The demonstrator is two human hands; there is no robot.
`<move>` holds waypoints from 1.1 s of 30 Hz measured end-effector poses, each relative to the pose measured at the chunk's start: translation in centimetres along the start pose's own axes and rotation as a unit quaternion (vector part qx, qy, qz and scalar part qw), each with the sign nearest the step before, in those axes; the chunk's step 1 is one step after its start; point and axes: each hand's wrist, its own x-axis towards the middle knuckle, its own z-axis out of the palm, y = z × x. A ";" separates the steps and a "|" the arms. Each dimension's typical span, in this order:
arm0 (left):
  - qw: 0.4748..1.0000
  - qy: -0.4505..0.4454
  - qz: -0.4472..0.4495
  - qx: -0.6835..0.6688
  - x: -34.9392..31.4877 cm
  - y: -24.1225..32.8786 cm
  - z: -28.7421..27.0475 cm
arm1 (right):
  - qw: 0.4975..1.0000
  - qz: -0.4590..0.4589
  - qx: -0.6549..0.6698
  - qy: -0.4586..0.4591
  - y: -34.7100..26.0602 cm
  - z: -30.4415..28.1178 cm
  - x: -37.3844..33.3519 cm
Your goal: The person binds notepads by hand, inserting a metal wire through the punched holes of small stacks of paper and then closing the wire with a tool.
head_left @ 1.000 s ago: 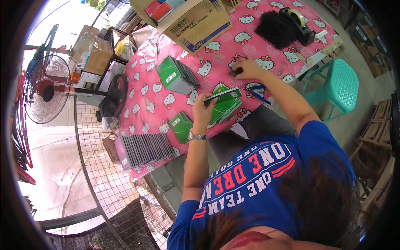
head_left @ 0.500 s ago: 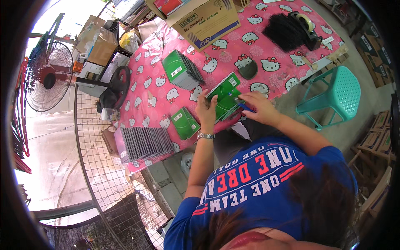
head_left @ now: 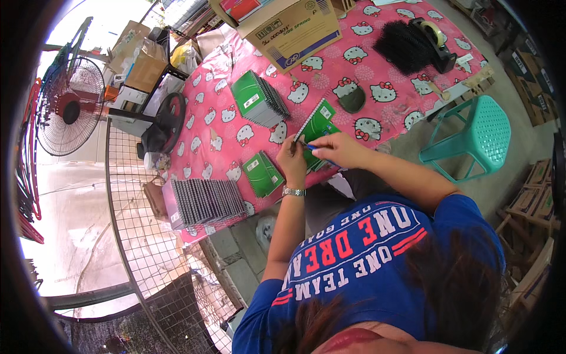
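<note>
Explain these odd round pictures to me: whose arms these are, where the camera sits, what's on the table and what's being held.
There is no machine, just a person's two bare hands, seen by a fisheye camera worn on the head, looking down; that is why edges bend.

The left hand holds a green spiral notebook at its bound edge. The right hand grips a blue-handled tool near that edge.

On the pink tablecloth are a tall notebook stack, a few green notebooks, a row of spiral-bound books, a cardboard box, a black pile and a tape dispenser.
</note>
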 end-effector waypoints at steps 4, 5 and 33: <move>0.994 0.022 0.032 0.100 -0.4 2.6 -1.9 | 0.940 0.151 0.305 -0.036 1.2 -1.6 -1.2; 0.980 0.025 0.080 0.179 -0.1 3.7 -3.0 | 0.967 0.104 0.231 -0.012 2.4 -2.6 -2.3; 0.820 -0.333 0.225 0.409 -0.4 4.3 0.9 | 0.646 0.120 -0.738 0.153 17.0 -27.0 7.3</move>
